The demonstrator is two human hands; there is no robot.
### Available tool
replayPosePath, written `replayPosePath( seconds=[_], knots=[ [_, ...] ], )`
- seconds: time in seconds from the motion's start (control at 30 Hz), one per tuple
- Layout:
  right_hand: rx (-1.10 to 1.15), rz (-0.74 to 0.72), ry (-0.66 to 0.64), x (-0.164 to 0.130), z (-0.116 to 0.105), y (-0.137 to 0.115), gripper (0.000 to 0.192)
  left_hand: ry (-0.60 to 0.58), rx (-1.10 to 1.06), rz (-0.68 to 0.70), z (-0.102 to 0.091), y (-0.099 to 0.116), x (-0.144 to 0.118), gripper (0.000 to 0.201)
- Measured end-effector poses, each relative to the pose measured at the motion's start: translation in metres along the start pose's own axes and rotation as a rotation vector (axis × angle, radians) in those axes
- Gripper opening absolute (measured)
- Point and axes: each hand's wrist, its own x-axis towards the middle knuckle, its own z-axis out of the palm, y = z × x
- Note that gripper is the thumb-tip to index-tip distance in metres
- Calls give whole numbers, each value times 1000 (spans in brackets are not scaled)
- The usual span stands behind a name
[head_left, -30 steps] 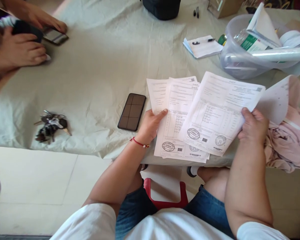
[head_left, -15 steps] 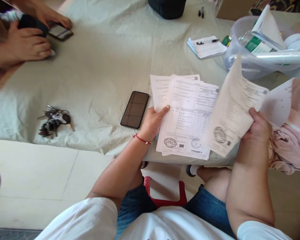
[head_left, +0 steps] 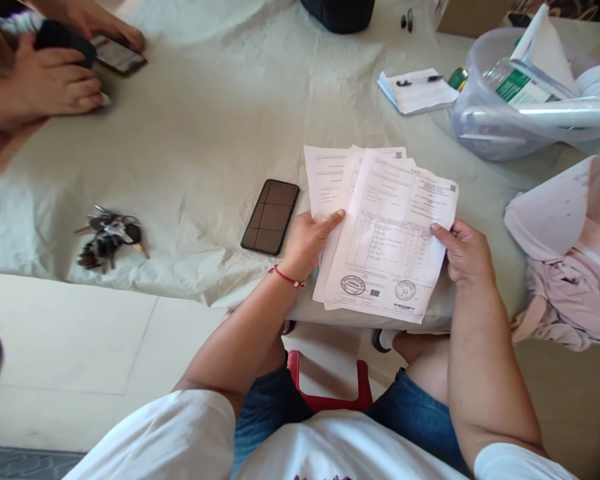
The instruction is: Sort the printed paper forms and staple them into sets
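Several printed paper sheets (head_left: 395,240) with round and oval stamps lie fanned over one another near the table's front edge. My left hand (head_left: 310,240) grips their left side, thumb on top. My right hand (head_left: 467,250) pinches the right edge of the topmost sheet between thumb and fingers. Under it, other sheets (head_left: 325,177) stick out at the upper left. A dark smartphone (head_left: 271,217) lies just left of my left hand, its screen showing thin crossing lines.
Keys (head_left: 111,237) lie at the left. Another person's hand (head_left: 60,80) rests near a second phone (head_left: 117,55). At right are a plastic basin (head_left: 490,133) with a bottle and papers, a pink cap (head_left: 550,213) and cloth (head_left: 575,293). A notepad (head_left: 420,93) carries a pen.
My right hand has moved left, bringing the lifted, tilted sheet down flat over the others. The pink cap at the right is now more exposed. My left hand has hardly moved.
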Motion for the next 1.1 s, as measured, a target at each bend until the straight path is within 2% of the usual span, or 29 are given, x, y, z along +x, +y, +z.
replayPosePath(
  seconds=[0.17, 0.3, 0.5, 0.6, 0.77, 1.1],
  knots=[
    [30, -46, 42, -4, 3, -6, 43, 21, 53, -49, 1, 3, -1, 33],
    [33, -45, 77, -1, 0, -3, 42, -21, 5, -59, 1, 6, -2, 40],
    [164, -40, 130, 4, -1, -2, 49, -67, 18, -65, -1, 7, -3, 49],
    [168, -19, 97, 3, -1, -4, 51, -79, 27, -68, 0, 7, -3, 52],
    [138, -32, 37, -1, -1, -8, 51, -39, 15, -59, 2, 7, -4, 48],
    [84, -78, 112, 2, -2, -7, 45, -56, -6, -84, 2, 6, -3, 44]
  ],
)
